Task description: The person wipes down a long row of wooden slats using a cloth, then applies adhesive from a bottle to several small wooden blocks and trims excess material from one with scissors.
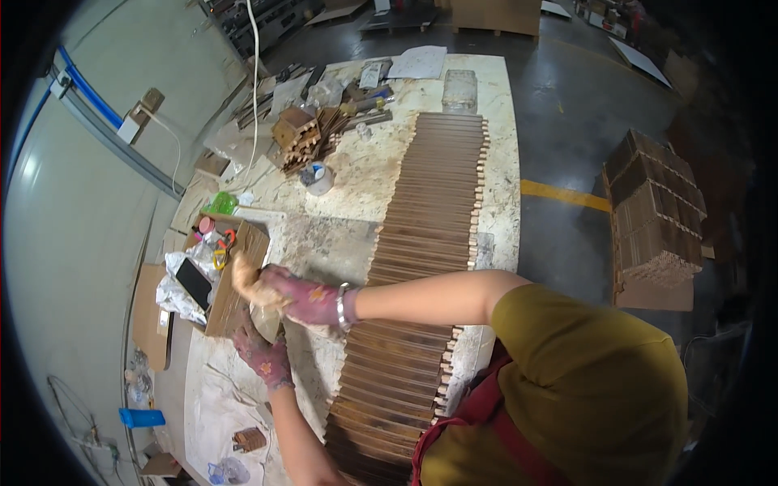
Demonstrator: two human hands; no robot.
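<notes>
The fingers of the right hand (306, 301), in a stained purple-pink glove with a flower print, are closed on a crumpled tan cloth (251, 282), which bulges out beyond them over the near edge of an open brown cardboard box (230, 304). Just below, the left hand (265, 358), gloved alike, points its fingers up beside a pale, rounded, partly hidden object (267, 322); whether they grip it or only rest against it, I cannot tell.

From here, I'd worry about the cloth's loose bulk: dragged sideways, it could catch the box rim or the orange-and-yellow looped handles (226, 246) inside. The pale object, squeezed between two busy hands, might tip if one pushes harder. The right forearm passes above a long row of dark brown wooden strips with pale ends (425, 215); a dropped elbow could knock them askew, and the silvery band (345, 306) at the glove's cuff might scratch one.

The right arm reaches nearly level from an olive sleeve (567, 340), wrist fairly straight. The left forearm climbs steeply from the lower edge, alongside the strips, over the stained white table (207, 364).
</notes>
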